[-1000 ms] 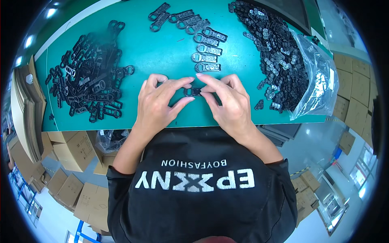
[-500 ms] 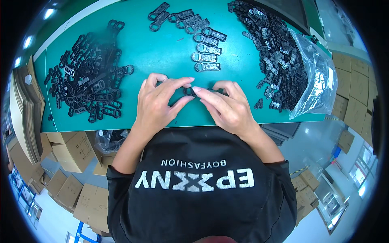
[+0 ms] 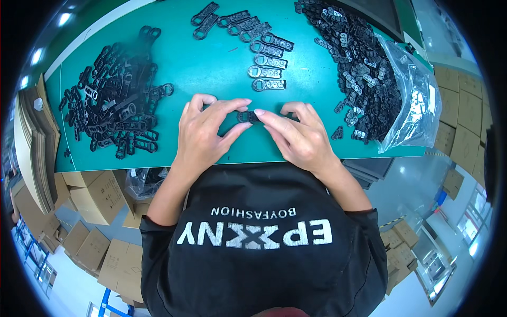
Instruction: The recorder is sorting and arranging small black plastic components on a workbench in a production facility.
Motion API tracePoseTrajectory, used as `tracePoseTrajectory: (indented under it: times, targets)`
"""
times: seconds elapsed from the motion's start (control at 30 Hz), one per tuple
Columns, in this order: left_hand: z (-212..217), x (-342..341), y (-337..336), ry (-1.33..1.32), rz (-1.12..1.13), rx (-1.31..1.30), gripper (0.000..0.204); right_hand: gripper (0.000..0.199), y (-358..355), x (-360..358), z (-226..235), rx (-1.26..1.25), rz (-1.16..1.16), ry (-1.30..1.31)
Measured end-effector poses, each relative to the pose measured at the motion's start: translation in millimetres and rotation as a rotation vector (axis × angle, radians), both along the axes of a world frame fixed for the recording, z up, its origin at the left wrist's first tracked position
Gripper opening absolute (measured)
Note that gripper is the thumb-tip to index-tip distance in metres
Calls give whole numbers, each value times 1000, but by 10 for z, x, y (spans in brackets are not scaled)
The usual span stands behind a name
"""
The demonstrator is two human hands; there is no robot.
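Note:
A black plastic part with a ring-shaped end (image 3: 243, 116) is held between my hands near the front of the green table. My left hand (image 3: 203, 132) closes thumb and forefinger around its ring end. At the other end, my right hand (image 3: 301, 138) presses its fingertips onto the part and covers most of it. Just beyond my hands, several similar black ring-ended parts (image 3: 269, 84) lie in a column, ring ends to the left. More of them (image 3: 232, 19) continue at the far edge.
A heap of black ring-ended parts (image 3: 127, 126) covers the table's left side. Many small black pieces (image 3: 364, 79) are piled at right beside a clear plastic bag (image 3: 414, 100). Flat cardboard sheets (image 3: 34, 142) stand off the left edge; cardboard boxes (image 3: 97, 195) sit below the table.
My right fingers have shifted slightly on the part, and less of its right end shows between them. My left hand keeps its hold almost unmoved.

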State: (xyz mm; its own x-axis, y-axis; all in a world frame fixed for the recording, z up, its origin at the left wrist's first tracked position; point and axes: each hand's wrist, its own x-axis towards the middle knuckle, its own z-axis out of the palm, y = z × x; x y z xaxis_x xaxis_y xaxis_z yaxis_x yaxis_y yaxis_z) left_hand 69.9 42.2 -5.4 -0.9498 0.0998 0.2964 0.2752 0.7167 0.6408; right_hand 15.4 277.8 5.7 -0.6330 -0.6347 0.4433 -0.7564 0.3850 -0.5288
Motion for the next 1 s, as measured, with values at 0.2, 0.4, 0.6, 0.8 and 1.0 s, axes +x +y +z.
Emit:
tracePoseTrajectory:
  times: [0.2,0.4,0.6,0.8,1.0]
  targets:
    - [-1,-3,6,0,9,-7,52,56,-17,-59,58,-24,54,40]
    - [2,-20,8,-4,5,5,50,54,63,-103,111,-4,62,2]
    - [9,-10,14,12,-7,-16,48,43,372,-189,319,-202,-151,67]
    - [34,-134,111,61,-6,-97,45,43,1044,-311,556,195,-415,-123]
    - [167,-399,256,31,66,-154,42,47,984,-457,455,318,-208,-133]
